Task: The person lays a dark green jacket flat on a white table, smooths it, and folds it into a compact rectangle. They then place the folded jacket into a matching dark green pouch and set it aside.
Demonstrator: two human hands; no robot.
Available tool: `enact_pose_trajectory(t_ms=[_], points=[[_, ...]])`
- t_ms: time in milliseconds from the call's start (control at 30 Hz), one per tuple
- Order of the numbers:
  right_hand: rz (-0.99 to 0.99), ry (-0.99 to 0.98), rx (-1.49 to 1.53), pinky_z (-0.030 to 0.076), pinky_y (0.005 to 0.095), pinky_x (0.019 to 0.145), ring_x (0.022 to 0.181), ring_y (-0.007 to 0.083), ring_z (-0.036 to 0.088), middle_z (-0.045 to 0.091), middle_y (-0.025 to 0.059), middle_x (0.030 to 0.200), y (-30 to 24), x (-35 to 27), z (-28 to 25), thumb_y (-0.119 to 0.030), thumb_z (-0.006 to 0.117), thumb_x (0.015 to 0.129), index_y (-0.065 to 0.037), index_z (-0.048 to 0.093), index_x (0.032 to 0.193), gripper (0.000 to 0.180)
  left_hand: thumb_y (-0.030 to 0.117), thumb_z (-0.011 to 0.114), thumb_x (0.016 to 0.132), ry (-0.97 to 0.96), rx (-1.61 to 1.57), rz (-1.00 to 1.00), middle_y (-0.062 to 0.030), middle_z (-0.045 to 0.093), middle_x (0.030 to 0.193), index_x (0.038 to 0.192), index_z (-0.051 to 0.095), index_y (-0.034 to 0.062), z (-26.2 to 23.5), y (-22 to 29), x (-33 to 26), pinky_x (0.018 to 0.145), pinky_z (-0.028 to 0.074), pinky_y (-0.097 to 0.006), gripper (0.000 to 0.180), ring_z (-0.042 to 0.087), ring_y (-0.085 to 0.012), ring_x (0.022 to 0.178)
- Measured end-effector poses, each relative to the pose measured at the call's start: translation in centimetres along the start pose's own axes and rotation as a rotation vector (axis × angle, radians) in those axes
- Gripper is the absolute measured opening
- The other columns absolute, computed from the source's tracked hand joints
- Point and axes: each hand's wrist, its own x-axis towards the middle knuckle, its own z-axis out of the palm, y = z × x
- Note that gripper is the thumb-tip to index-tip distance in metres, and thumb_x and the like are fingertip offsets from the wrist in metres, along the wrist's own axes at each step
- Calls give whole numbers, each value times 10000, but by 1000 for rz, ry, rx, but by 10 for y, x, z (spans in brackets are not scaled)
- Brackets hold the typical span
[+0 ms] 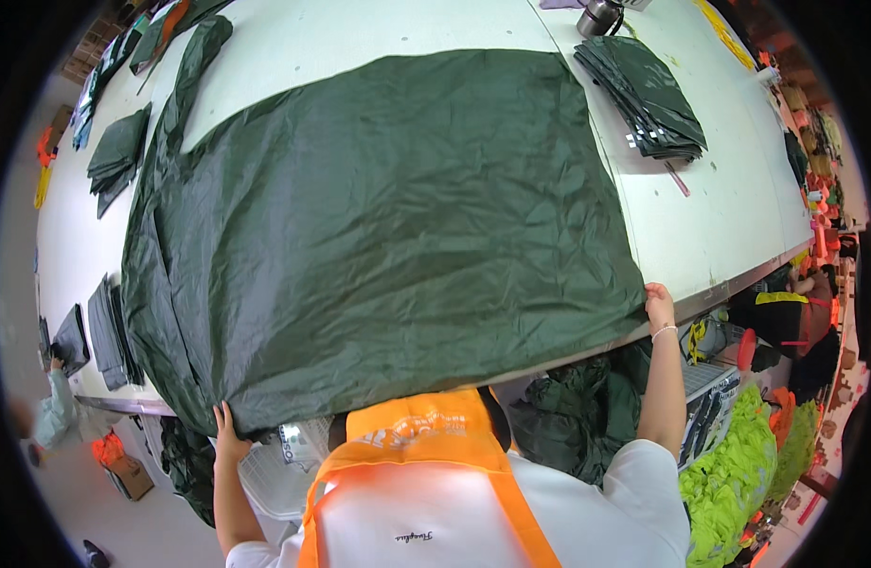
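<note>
A large dark green garment (pixel 388 218) of thin, slightly shiny fabric lies spread across the white table, creased all over. A long narrow part like a sleeve sticks out at its far left. My right hand (pixel 659 309) is closed on its near right corner at the table's edge. At the near left corner, my left hand (pixel 229 439) grips the hem, fingers over the fabric and thumb toward me. The near edge of the garment hangs slightly over the table's edge between my hands.
Folded dark green garments lie in a stack (pixel 641 99) at the far right, with a metal flask (pixel 600 17) behind. More folded pieces (pixel 121 151) lie on the left. Below the table are white baskets (pixel 270 478), dark green fabric (pixel 587 417) and bright yellow-green fabric (pixel 734 483). Another person (pixel 57 407) stands at left.
</note>
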Motion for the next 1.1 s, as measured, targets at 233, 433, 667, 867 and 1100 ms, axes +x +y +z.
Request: enact_pose_trajectory(t_ms=[233, 433, 667, 867, 1100], points=[[-756, 143, -468, 465, 347, 863, 980, 291, 608, 638, 166, 1011, -222, 55, 130, -91, 572, 838, -26, 635, 1030, 213, 217, 649, 776, 429, 243, 14, -188, 563, 1200, 1244, 518, 38, -150, 35, 143, 945, 424, -412, 518, 522, -371, 1108], [-979, 313, -635, 431, 415, 942, 1101, 395, 528, 552, 258, 1186, -349, 165, 281, -148, 519, 890, -116, 595, 1173, 295, 170, 499, 903, 789, 272, 399, -130, 469, 1352, 1323, 454, 104, -243, 244, 322, 990, 395, -393, 428, 464, -313, 1212], [-608, 214, -950, 435, 423, 936, 1092, 374, 547, 587, 235, 1138, -384, 236, 325, -216, 563, 876, -125, 543, 1239, 375, 321, 414, 953, 746, 462, 235, -72, 438, 1398, 1359, 419, 198, -287, 312, 468, 1030, 336, -492, 424, 423, -277, 1273], [-684, -39, -1304, 463, 465, 835, 932, 428, 585, 617, 274, 963, -412, 244, 253, -200, 553, 870, 43, 640, 870, 258, 616, 330, 881, 309, 481, -14, -121, 546, 1284, 1310, 507, 182, -322, 273, 463, 1027, 284, -522, 636, 493, -280, 1215], [-80, -362, -142, 517, 353, 721, 788, 198, 644, 663, 108, 894, -484, 173, 190, -280, 464, 949, -22, 596, 997, 294, 502, 572, 854, 488, 198, 281, -82, 456, 529, 573, 517, 5, -364, 169, 452, 586, 336, -377, 573, 468, -177, 564]])
